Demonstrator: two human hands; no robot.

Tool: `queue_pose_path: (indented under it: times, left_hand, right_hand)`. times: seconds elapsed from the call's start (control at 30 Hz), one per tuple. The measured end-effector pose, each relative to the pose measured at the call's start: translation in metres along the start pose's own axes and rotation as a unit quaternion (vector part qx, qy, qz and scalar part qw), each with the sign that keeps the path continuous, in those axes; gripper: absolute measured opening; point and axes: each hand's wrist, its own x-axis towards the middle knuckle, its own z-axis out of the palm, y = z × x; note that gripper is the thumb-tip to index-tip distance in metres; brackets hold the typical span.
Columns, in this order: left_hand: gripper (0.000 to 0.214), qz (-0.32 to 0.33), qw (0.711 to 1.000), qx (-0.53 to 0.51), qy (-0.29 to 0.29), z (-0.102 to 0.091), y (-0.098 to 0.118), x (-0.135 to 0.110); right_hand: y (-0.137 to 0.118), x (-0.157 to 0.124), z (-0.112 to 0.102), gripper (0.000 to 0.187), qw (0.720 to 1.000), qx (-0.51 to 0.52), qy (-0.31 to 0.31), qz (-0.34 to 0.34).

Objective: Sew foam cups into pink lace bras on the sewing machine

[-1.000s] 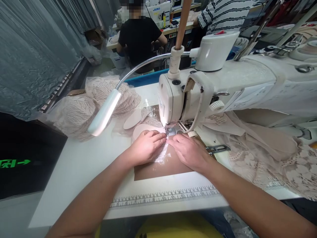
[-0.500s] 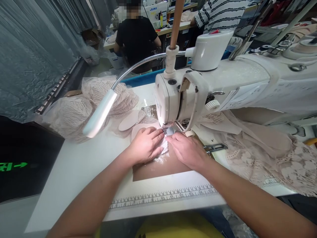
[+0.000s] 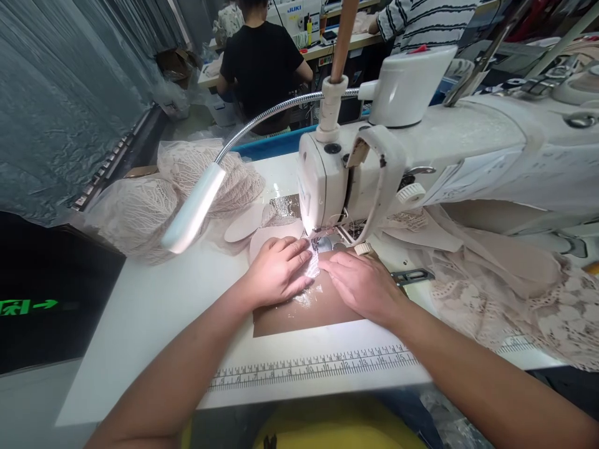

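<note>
A small piece of pale lace-like fabric [image 3: 312, 267] lies under the needle end of a white sewing machine [image 3: 322, 181]. My left hand [image 3: 279, 271] rests on its left side with the fingers stretched flat, covering part of it. From the right, my right hand [image 3: 362, 280] reaches in with fingers pressed together, and its fingertips pinch at the fabric's right edge. Beneath both hands is a shiny brown sheet [image 3: 299, 321]. The fingertips sit just in front of the presser foot, which is partly hidden.
A lit lamp [image 3: 194, 209] on a bendy neck hangs left of the machine. Lace pieces [image 3: 135, 209] are heaped at the back left, more lace fabric [image 3: 552, 299] at the right. A ruler strip [image 3: 309, 369] runs along the front edge. One person [image 3: 262, 68] sits ahead.
The camera view has shifted slightly, so the machine appears a little further right. Both hands stay at the fabric in nearly the same pose.
</note>
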Motion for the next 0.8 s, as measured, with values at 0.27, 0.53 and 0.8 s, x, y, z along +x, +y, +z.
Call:
queue_pose_path:
  times: [0.27,0.53,0.8]
  left_hand:
    - [0.037,0.029,0.999,-0.039,0.005,-0.0016,0.0019,-0.0027]
    - [0.033,0.022,0.999,-0.038,0.001,0.0002,0.0030,-0.0022]
    - [0.035,0.010,1.000,-0.010,-0.013,0.0015,0.0050,0.0012]
  right_hand:
    - [-0.0015,-0.0022,-0.0021,0.029,0.999,0.001,-0.025,-0.028]
    - [-0.0037,-0.0016,-0.0041,0.026,0.997,-0.023,-0.040,-0.060]
    - [-0.0038,-0.0025,-0.0032,0.024,0.997,-0.031,-0.046,-0.054]
